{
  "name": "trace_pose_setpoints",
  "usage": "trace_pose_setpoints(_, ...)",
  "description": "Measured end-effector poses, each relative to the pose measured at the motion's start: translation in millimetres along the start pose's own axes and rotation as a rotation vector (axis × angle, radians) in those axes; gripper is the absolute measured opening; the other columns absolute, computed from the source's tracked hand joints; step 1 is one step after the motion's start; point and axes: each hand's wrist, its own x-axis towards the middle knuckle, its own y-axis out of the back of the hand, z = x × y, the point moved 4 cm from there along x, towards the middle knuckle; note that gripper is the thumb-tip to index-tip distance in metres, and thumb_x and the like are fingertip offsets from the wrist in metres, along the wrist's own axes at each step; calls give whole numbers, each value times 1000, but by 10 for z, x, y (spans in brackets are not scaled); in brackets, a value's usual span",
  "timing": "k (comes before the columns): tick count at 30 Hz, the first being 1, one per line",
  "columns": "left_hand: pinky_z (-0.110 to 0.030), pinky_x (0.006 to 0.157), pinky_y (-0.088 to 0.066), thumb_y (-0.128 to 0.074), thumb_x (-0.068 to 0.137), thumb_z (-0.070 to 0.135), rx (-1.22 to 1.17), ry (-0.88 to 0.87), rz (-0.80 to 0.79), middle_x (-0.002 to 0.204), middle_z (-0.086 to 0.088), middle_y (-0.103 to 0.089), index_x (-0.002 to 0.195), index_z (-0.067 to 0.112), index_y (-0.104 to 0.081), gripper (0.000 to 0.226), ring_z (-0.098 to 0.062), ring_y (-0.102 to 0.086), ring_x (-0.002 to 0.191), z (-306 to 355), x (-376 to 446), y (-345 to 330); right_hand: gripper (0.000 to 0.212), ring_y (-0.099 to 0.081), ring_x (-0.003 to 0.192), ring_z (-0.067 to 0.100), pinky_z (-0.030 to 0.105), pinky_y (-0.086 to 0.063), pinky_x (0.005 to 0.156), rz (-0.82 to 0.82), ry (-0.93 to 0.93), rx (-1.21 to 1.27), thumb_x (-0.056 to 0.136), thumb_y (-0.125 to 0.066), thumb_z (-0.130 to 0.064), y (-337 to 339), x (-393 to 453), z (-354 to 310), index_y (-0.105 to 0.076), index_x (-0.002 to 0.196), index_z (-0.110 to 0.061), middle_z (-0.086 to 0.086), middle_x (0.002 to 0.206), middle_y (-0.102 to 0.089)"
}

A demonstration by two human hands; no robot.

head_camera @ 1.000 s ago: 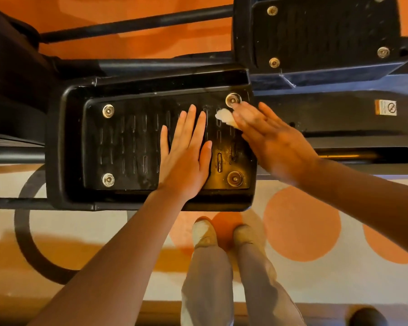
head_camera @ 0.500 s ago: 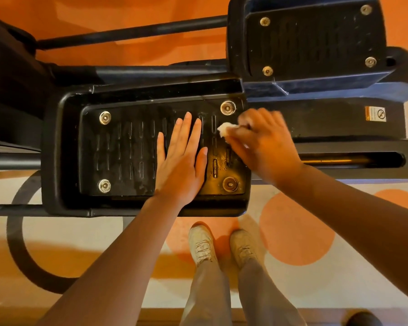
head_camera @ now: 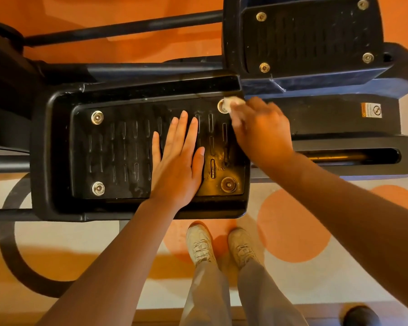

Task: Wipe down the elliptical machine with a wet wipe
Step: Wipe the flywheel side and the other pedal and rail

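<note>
The elliptical's near foot pedal point(head_camera: 118, 149), black with slots and four round bolts, fills the middle of the head view. My left hand point(head_camera: 178, 158) lies flat on it with straight fingers, right of centre. My right hand point(head_camera: 259, 132) is blurred and holds a small white wet wipe point(head_camera: 232, 102) with curled fingers against the pedal's far right corner, over the bolt there. The pedal surface near the right hand looks wet and shiny.
A second black pedal point(head_camera: 311, 36) sits higher at the upper right. Black frame bars point(head_camera: 127, 27) and a rail with a warning sticker point(head_camera: 371, 110) surround the pedals. My feet point(head_camera: 222, 245) stand on an orange and cream patterned floor.
My right hand curled round the wipe and slid it from the pedal's right middle up to the far right corner bolt. The left hand stayed flat on the pedal.
</note>
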Motion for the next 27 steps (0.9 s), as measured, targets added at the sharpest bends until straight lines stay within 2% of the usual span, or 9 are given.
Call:
trace_pose_setpoints(3,-46,121,3,-17,103,42,1,-2,4,165,0,-5,156,21,-13,58,-15,0,151,-6,-11,-13,15,-60,68,34,29,-37,60,9,-54,36,86,-66,-8,-19,7,-6,-69,99,-2,18,84,-64)
trace_pose_setpoints(7,-46,120,3,-18,103,42,4,-7,12,164,0,-6,156,21,-16,57,-14,0,151,-5,-10,-16,22,-59,74,25,34,-40,68,-94,114,30,80,-72,-15,98,-773,-159,-68,101,-8,10,87,-63)
trace_pose_setpoints(10,-45,120,4,-18,102,43,7,-3,14,164,0,-7,156,22,-17,57,-15,-1,151,-17,10,-19,44,-51,97,26,39,-29,83,-95,167,-32,69,-84,-17,86,-969,-95,-69,110,-12,11,104,-64)
trace_pose_setpoints(12,-45,120,4,-17,102,44,9,-5,10,164,0,-7,156,22,-16,58,-15,-1,151,-7,5,-20,47,-44,108,25,40,-25,89,-62,210,-39,69,-82,-16,77,-839,-26,-69,113,-11,11,115,-62)
trace_pose_setpoints(14,-46,120,4,-16,102,44,7,-6,9,165,0,-6,156,21,-16,58,-15,-1,151,0,3,-8,33,-47,109,26,41,-29,93,-8,248,-2,79,-70,-16,91,-565,40,-69,111,-8,13,112,-64)
trace_pose_setpoints(16,-45,120,4,-17,102,44,1,-4,7,165,-1,-7,156,21,-15,58,-15,-1,151,-4,3,-3,28,-58,103,32,42,-43,91,31,247,52,85,-57,-16,68,-226,112,-69,107,-3,17,108,-66)
trace_pose_setpoints(18,-45,120,4,-17,102,43,0,-2,4,164,-1,-7,156,21,-15,58,-15,-1,151,-8,0,-3,26,-64,98,39,43,-51,85,44,206,81,81,-65,-5,45,46,180,-68,106,1,21,107,-66)
trace_pose_setpoints(22,-45,121,5,-16,102,44,7,0,2,165,0,-5,156,22,-14,59,-14,1,150,1,2,-4,35,-64,101,41,45,-53,85,16,156,103,76,-71,2,0,122,231,-66,111,3,23,112,-65)
trace_pose_setpoints(27,-44,121,6,-15,102,44,-5,3,-12,165,1,-3,156,22,-12,59,-12,4,150,17,1,-2,32,-61,111,36,42,-50,93,-21,282,169,89,-52,-14,59,-404,97,-65,114,1,20,118,-63)
